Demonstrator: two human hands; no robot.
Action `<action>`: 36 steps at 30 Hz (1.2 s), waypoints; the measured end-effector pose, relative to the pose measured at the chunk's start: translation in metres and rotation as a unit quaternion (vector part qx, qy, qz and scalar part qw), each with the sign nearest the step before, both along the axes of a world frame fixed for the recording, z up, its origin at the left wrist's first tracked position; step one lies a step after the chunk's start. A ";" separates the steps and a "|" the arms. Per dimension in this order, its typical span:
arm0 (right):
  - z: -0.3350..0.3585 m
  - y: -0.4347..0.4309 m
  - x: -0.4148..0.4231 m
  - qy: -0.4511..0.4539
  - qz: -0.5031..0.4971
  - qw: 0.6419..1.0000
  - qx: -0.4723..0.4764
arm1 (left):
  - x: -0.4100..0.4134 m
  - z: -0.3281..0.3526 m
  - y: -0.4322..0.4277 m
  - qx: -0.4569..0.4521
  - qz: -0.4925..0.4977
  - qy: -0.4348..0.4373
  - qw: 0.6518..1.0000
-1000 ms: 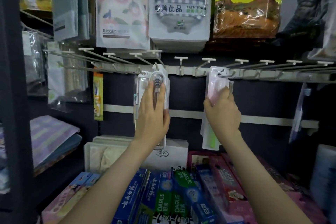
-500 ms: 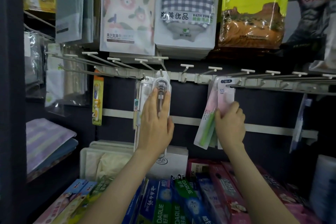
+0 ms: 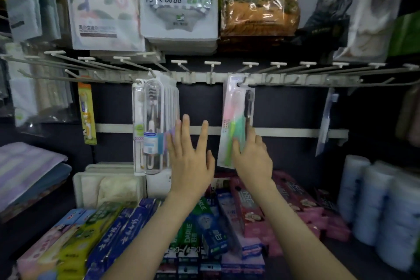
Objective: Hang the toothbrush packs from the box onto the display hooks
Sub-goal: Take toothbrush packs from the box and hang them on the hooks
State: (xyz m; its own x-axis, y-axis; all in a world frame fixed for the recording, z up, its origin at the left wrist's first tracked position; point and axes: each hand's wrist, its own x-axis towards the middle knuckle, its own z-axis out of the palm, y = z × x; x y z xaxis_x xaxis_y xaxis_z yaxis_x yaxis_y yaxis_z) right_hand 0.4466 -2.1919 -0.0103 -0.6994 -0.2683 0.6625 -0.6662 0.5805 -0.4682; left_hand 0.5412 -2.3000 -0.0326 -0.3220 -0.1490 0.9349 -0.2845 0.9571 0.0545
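**Plastic on the hooks: the pink-and-green pack [image 3: 236,120] is up, and your left hand [image 3: 191,159] is off the clear packs [image 3: 154,129]**

Half a second ago your left hand lay flat on the front of the clear packs, settling them. Now it has come away to the right. Its fingers are straight and spread, it holds nothing, and it sits just beside the stack's right edge. The clear packs hang several deep from a hook at the left of the hook rail [image 3: 295,79], upright and apparently at rest.

Your right hand [image 3: 252,161] was up near the hang-hole a second ago and has since slid down to the lower end of the pink-and-green pack. That pack hangs from a hook right of the rail's middle, with its bottom swung a little to the left. Your fingers touch its lower right edge. The blur hides whether they pinch it or only steady it, so I cannot tell the grip.

Both packs you were working on now look hung, so this pair seems finished. Once the pink-and-green pack stops swinging, your right hand can probably leave it.

Many hooks further right on the rail are bare, so there is room for more. The box of packs is not in view. Only toothpaste cartons [image 3: 204,223] lie on the shelf below your arms, so you will likely have to turn away to fetch the next pack.
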 end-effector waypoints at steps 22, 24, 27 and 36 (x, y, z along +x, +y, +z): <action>-0.337 0.498 0.063 -0.277 -0.061 0.925 0.253 | 0.019 -0.299 0.439 0.244 -0.230 -0.598 0.728; -0.362 0.525 0.067 -0.313 -0.095 0.901 0.283 | 0.016 -0.321 0.446 0.214 -0.206 -0.658 0.692; -0.394 0.552 0.057 -0.327 -0.163 0.886 0.284 | 0.008 -0.345 0.445 0.170 -0.189 -0.703 0.664; -0.456 0.575 0.006 -0.328 -0.201 0.856 0.345 | -0.001 -0.375 0.439 0.004 -0.173 -0.682 0.711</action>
